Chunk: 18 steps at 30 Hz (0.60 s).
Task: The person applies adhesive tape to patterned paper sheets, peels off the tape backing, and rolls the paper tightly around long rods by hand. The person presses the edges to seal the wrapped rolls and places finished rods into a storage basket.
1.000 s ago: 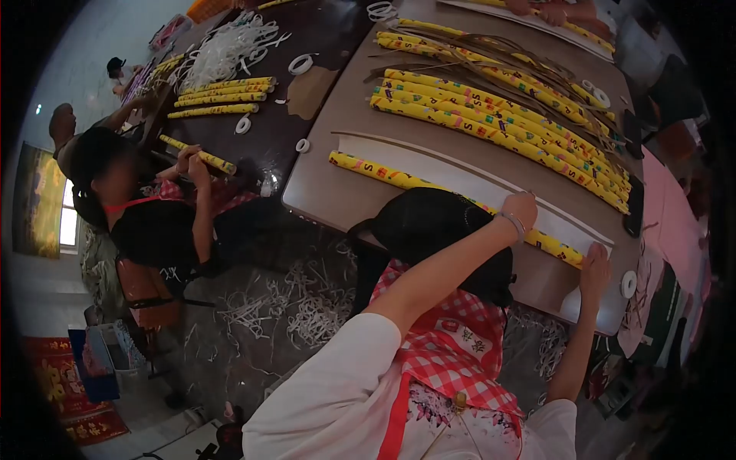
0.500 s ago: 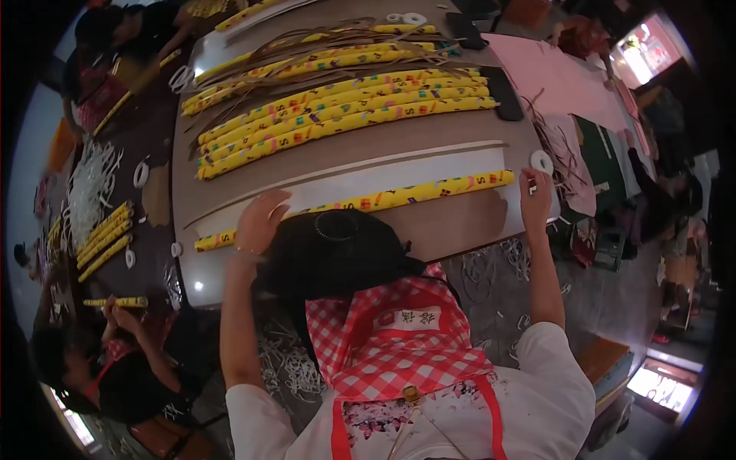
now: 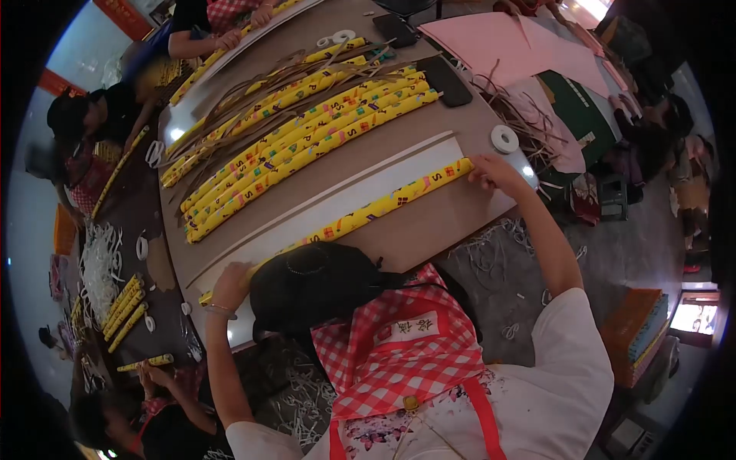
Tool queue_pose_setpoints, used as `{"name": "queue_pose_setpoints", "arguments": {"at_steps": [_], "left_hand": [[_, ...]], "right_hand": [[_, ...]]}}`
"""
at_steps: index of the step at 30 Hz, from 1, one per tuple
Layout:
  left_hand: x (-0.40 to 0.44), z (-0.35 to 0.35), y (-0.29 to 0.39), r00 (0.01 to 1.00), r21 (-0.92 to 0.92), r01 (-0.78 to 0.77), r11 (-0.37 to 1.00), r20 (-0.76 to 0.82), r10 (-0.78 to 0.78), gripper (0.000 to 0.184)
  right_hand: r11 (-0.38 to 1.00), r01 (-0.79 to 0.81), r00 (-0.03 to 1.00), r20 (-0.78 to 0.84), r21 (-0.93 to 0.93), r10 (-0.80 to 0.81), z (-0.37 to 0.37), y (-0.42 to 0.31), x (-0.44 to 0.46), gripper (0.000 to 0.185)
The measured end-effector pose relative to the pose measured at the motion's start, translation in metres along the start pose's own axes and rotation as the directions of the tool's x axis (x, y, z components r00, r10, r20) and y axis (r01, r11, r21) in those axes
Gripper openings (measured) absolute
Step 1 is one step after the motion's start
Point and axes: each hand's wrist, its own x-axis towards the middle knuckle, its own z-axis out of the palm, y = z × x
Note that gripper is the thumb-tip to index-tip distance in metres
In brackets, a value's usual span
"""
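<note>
A long yellow patterned tube [image 3: 376,211] lies slantwise across a white sheet [image 3: 410,170] on the table. At its right end, my right hand [image 3: 497,175] has its fingers closed on the tip. My left hand [image 3: 228,285] is curled over the tube close to its left end, with some fingers hidden behind a black cap [image 3: 310,284]. A narrow brown-and-white strip [image 3: 337,195] runs along the sheet's far edge. Beyond it, several more yellow patterned tubes [image 3: 307,142] lie side by side.
Brown strips [image 3: 253,100] lie over the far tubes. A white tape roll [image 3: 504,139] sits right of my right hand, and a black phone-like slab [image 3: 447,80] is at the back. Pink sheets [image 3: 498,50] cover the right-hand table. Co-workers handle tubes at left and across the table.
My right hand has come in from beside the tube to its right end. My left hand has closed lower over the left end. The camera view has turned, so the table appears more tilted.
</note>
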Motion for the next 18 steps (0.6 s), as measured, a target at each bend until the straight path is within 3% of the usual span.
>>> {"name": "queue_pose_setpoints", "arguments": {"at_steps": [4, 7, 9, 11, 13, 15, 16, 18], "left_hand": [[0.003, 0.006, -0.012, 0.996, -0.027, 0.085, 0.996, 0.025, -0.084, 0.028], [0.003, 0.003, -0.005, 0.988, -0.028, 0.156, 0.987, 0.015, -0.156, 0.024], [0.002, -0.001, -0.010, 0.994, -0.014, 0.110, 0.994, -0.003, -0.110, 0.025], [0.002, -0.005, -0.013, 0.987, 0.001, 0.156, 0.988, -0.036, -0.156, 0.027], [-0.001, -0.003, -0.011, 0.978, 0.013, 0.197, 0.980, -0.068, -0.196, 0.029], [-0.004, 0.007, -0.017, 0.934, 0.058, 0.297, 0.953, -0.225, -0.277, 0.037], [-0.008, 0.030, -0.036, 0.868, 0.081, 0.326, 0.942, -0.421, -0.264, 0.038], [-0.002, 0.016, 0.037, 0.628, -0.143, 0.397, 0.907, -0.678, -0.382, 0.036]], "right_hand": [[0.993, -0.115, 0.974, 0.195, -0.008, 0.114, 0.003, -0.006, 0.005, 0.047], [0.993, -0.113, 0.959, 0.263, 0.033, 0.100, 0.005, 0.006, 0.017, 0.042], [0.990, -0.127, 0.956, 0.272, 0.057, 0.107, 0.008, 0.007, 0.012, 0.037], [0.960, -0.042, 0.976, 0.218, 0.275, -0.020, 0.016, 0.014, 0.011, 0.030], [0.952, -0.042, 0.979, 0.204, 0.304, -0.022, 0.025, 0.011, 0.005, 0.028], [0.942, -0.019, 0.987, 0.155, 0.334, -0.035, 0.031, 0.001, -0.003, 0.026], [0.944, -0.015, 0.984, 0.172, 0.331, -0.045, 0.033, 0.000, -0.006, 0.026], [0.930, 0.071, 0.991, 0.081, 0.362, -0.107, 0.035, -0.002, -0.009, 0.025]]}}
